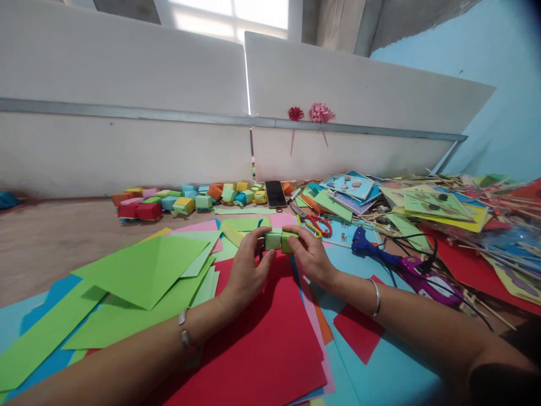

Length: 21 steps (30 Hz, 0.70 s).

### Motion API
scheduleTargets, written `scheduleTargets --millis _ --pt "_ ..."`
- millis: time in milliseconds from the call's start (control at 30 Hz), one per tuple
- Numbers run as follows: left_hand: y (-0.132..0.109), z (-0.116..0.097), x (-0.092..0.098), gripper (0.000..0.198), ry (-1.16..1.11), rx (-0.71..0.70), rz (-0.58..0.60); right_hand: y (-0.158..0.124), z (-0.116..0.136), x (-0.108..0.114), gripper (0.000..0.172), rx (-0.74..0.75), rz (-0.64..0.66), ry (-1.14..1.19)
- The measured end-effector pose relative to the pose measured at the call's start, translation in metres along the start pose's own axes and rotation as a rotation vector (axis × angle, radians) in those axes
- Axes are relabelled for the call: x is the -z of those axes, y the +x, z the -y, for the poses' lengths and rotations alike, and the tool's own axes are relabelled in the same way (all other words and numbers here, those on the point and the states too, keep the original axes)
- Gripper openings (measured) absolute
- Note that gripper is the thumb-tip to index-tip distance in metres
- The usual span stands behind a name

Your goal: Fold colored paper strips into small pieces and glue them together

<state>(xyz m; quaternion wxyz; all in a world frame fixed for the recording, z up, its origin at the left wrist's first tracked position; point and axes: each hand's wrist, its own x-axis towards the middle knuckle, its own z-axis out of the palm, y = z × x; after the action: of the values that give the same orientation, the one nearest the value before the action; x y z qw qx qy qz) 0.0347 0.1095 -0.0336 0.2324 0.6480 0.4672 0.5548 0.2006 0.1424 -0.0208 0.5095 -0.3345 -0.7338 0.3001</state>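
Between my two hands, above a red paper sheet (262,332), are two small folded paper cubes side by side. My left hand (249,262) is closed on the pale green paper cube (273,239), fingers behind and thumb in front. My right hand (315,256) pinches the brighter green paper cube (287,242) with thumb and fingers. The cubes' faces meet or nearly meet; whether they are joined I cannot tell. Dark strips show by my left fingers, partly hidden. Green paper sheets (143,270) lie loosely stacked to the left of my left hand.
A row of coloured paper cubes (183,206) stands at the back, beside a phone (275,194). Red-handled scissors (319,224) lie beyond my right hand. A blue glue gun (372,245) and a purple power strip (426,279) with cables lie right. Sticks and cards (435,203) clutter the far right.
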Motion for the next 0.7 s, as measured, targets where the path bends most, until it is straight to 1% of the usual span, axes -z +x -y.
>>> scheduleTargets --millis 200,500,700 --pt "0.0005 0.0014 -0.0003 0.037 0.003 -0.007 0.003 0.0 0.0013 0.0005 0.034 -0.057 -0.002 -0.015" --pt "-0.0006 0.001 -0.0002 0.037 0.02 0.009 0.003 -0.0015 0.0044 0.0019 0.034 -0.061 -0.011 -0.062" --pt "-0.0013 0.0011 -0.0007 0.039 0.018 0.007 0.037 -0.0009 0.0008 0.002 0.035 -0.047 -0.015 -0.069"
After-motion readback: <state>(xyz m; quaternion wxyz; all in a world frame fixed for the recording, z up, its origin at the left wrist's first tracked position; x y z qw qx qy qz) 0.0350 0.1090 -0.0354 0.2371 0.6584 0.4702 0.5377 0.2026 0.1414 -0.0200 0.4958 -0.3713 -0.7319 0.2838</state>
